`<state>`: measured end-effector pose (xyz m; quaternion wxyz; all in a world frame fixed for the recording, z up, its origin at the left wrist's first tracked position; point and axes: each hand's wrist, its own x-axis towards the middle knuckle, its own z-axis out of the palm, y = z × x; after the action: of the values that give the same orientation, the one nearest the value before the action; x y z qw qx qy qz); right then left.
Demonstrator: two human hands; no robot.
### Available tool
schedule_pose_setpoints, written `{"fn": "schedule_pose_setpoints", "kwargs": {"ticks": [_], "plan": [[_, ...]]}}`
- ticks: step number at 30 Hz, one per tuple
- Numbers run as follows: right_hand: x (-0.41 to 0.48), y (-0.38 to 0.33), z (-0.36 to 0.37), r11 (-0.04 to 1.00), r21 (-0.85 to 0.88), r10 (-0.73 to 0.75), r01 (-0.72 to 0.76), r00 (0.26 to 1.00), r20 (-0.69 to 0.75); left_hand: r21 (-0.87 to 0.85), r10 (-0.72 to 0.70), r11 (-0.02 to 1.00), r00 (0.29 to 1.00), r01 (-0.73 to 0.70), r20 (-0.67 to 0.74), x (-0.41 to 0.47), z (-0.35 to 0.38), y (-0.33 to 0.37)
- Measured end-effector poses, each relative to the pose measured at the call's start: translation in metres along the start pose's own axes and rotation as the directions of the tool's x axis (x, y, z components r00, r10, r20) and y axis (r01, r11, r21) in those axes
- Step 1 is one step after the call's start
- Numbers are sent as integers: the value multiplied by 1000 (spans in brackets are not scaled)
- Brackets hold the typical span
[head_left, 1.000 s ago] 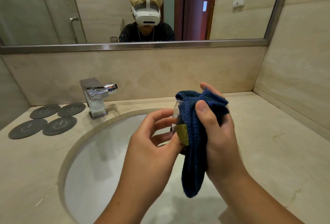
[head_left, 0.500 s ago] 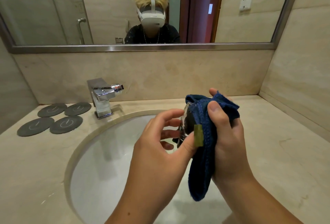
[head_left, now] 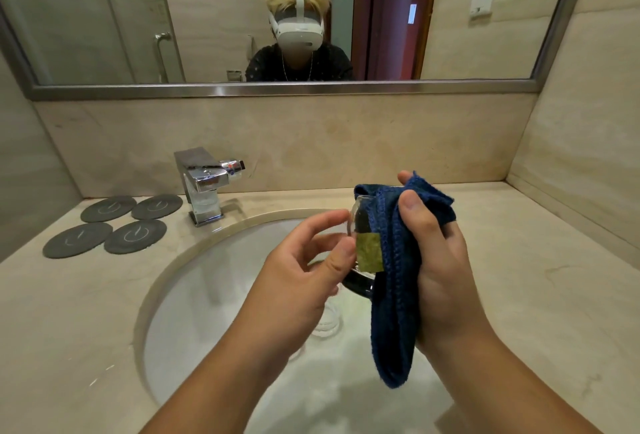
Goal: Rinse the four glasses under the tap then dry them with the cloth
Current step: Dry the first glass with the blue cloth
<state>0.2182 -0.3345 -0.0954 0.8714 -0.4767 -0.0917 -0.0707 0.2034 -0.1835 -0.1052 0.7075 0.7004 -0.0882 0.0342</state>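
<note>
Beige counter [head_left: 519,278], sink [head_left: 207,295] beneath both hands. Right hand [head_left: 440,274] grips cloth [head_left: 394,295], bunched round glass [head_left: 360,281] beside its thumb. Left hand [head_left: 294,281] pinches glass between thumb and forefinger.

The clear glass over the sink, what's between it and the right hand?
In the head view, the dark blue woven cloth lies between them, wrapped over the clear glass while the right hand grips it.

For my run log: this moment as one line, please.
drying | left grip pinches glass | right grip holds cloth round glass | over sink
</note>
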Motion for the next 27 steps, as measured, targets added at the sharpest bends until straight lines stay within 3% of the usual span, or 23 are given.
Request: {"fn": "schedule_pose_setpoints", "kwargs": {"ticks": [3, 8, 10, 14, 20, 22, 25, 27], "plan": [[1, 3, 0, 999, -27, -27, 24, 996, -85, 194, 193, 969, 960, -154, -202, -2, 9, 1], [2, 5, -1, 976, -150, -177, 158, 977, -121, 333, 283, 919, 941, -211, -184, -14, 25, 9], [1, 4, -1, 965, -194, -196, 177, 977, -82, 345, 260, 920, 948, -185, -185, -14, 24, 7], [1, 5, -1, 959, -226, -182, 170, 983, -35, 156, 104, 984, 984, -81, -146, -8, 15, 8], [4, 3, -3, 993, -95, -67, 63, 997, -36, -2, -102, 995, 990, 102, 97, 0, -3, 0], [5, 3, -2, 994, -89, -68, 63, 996, -59, 41, -33, 999, 999, 31, 39, 1, -1, -1], [6, 5, -2, 995, -67, -86, 78, 989, -124, 188, 150, 975, 973, -116, -174, -1, 7, 0], [6, 6, -2, 993, -65, -103, 94, 982, -157, 268, 249, 944, 950, -194, -189, -6, 13, 2]]}}
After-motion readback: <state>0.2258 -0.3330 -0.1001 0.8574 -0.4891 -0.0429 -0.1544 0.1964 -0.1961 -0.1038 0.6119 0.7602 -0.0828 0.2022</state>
